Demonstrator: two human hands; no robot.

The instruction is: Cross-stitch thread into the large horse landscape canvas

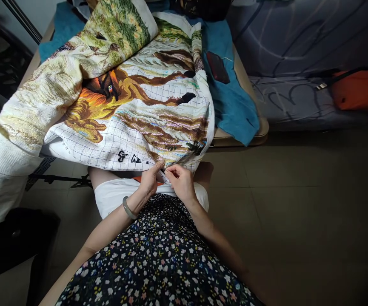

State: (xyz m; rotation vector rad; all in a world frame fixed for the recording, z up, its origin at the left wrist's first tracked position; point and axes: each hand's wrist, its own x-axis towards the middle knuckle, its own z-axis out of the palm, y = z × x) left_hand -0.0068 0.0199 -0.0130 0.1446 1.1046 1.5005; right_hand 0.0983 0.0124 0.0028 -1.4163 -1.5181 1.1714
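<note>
A large cross-stitch cloth point(129, 131) with a gridded white ground and stitched horses and landscape spreads over a low table and hangs at my lap. My left hand point(150, 180) grips its near edge, thumb on top and fingers underneath. Close beside it, my right hand point(181, 182) is closed in a pinch by the same edge. Whatever lies between those fingertips is too small to make out. Black stitched marks point(128, 157) show on the cloth left of my hands. The far left part of the cloth is rolled over in a thick fold point(43, 102).
On the table, a teal cloth point(231, 106) lies under the work, with a dark phone point(218, 67) on it. To the right stands a grey patterned sofa point(286, 93) bearing an orange pouch point(360, 90). A thin black stand point(59, 177) is at left, near my knee.
</note>
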